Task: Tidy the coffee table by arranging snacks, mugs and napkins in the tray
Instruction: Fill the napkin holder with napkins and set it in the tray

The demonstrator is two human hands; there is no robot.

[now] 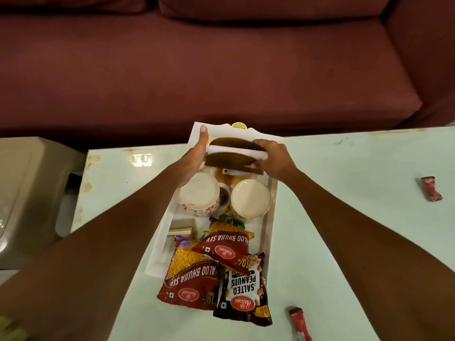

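The far end of the white tray (pixel 157 254) is partly hidden by a brown napkin holder (pixel 234 159), grasped at its ends by the left grip (pixel 194 158) and right grip (pixel 275 159); whether it rests there is unclear.

Glossy foil snack packets (pixel 194 274); smooth white tray (pixel 269 217); cloth sofa (pixel 197 70).

The left hand (pixel 194 157) and right hand (pixel 277 161) grip the ends of a brown half-round napkin holder (pixel 232 160) with white napkins (pixel 237 151) over the far end of a white tray (pixel 270 217); two mugs (pixel 199 193) (pixel 250 199) stand mid-tray; three snack packets (pixel 192 279) overlap its near end on a pale table (pixel 344 217).
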